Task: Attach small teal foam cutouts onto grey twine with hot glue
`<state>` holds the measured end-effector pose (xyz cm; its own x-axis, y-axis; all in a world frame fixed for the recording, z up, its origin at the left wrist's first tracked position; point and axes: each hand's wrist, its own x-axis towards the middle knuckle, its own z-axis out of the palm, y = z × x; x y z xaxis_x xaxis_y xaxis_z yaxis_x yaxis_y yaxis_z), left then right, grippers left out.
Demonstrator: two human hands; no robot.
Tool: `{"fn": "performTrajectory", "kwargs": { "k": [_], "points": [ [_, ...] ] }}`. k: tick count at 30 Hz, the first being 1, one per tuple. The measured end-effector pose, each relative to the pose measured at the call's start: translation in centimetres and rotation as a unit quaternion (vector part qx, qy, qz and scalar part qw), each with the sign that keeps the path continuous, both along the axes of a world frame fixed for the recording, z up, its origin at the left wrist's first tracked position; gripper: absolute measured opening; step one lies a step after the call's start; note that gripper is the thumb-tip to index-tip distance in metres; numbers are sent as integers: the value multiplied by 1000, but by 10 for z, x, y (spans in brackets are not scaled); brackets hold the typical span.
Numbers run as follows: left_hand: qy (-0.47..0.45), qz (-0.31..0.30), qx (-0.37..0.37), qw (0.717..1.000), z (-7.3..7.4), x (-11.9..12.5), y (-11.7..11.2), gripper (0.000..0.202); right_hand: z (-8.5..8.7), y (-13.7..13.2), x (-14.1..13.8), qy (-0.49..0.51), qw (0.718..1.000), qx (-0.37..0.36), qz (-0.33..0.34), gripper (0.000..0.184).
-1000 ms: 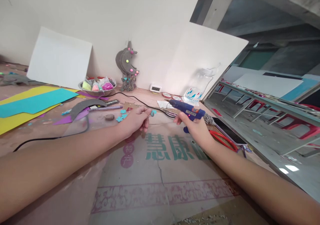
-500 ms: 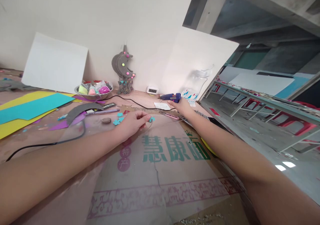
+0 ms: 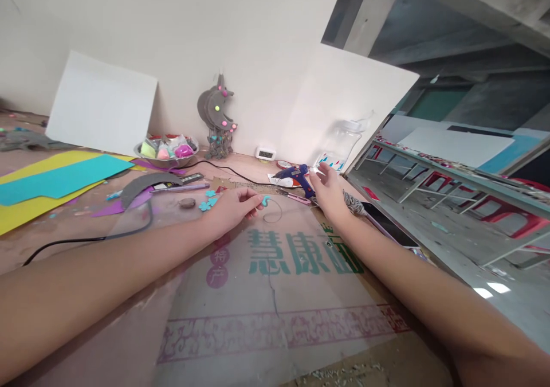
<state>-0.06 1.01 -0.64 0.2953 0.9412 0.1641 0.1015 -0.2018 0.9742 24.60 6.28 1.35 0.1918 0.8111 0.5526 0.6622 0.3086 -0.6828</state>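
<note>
My left hand (image 3: 241, 206) pinches a small teal foam piece (image 3: 266, 200) between thumb and fingertips. A thin grey string (image 3: 280, 212) curls down from beside that piece. Just right of a blue glue gun (image 3: 301, 178), my right hand (image 3: 329, 189) is open, its fingers apart and curved with nothing in them. The glue gun rests on the table, its nozzle pointing left. Several teal flower cutouts (image 3: 208, 202) lie beside my left wrist, next to a grey stone-like lump (image 3: 187, 203).
A printed plastic sheet (image 3: 223, 329) covers the front of the table. Behind are a bowl of bright clay (image 3: 165, 151), a grey moon ornament (image 3: 217, 117), a small white clock (image 3: 265, 153) and a clear jug (image 3: 341, 143). Teal and yellow sheets (image 3: 69, 178) lie left; a black cord (image 3: 64, 241) crosses the table.
My right hand has let go of the glue gun, which now rests on the table, and has drawn slightly right. My left hand still pinches the teal piece. The view has shifted slightly.
</note>
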Motion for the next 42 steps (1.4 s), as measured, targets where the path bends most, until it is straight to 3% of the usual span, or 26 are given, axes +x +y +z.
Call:
{"fn": "performTrajectory", "kwargs": {
  "k": [2,3,4,7,10,16,24,30,37,40,42],
  "points": [
    [10,-2,9,1000,-3,-1,2,32,3,-22,-11,15,996,79,40,40],
    [14,-1,11,1000,-4,-1,2,33,6,-34,-18,-4,994,85,62,32],
    [16,0,11,1000,-5,-2,3,33,8,-46,-26,-30,993,70,86,28],
    [10,-8,7,1000,-6,-2,4,33,13,-76,-47,-119,979,-10,167,37],
    [-2,-12,-4,1000,-3,-1,2,29,6,-89,-60,-201,952,-66,220,33],
    [-11,-17,-4,1000,4,2,-2,26,-7,-80,-64,-136,952,-126,243,22],
    [34,-44,3,998,4,0,-5,28,-4,-80,-63,-74,958,-124,246,25],
    [78,-107,30,991,-1,-1,-3,30,-8,-74,-59,-21,959,-120,258,27],
    [61,-80,24,995,-2,0,-4,28,-8,-74,-64,79,935,-160,307,19],
    [73,-87,40,993,-2,1,-6,26,-7,-74,-62,89,939,-144,298,23],
    [88,-61,52,993,-2,1,-7,22,-8,-74,-60,104,940,-128,299,26]
  ]
}}
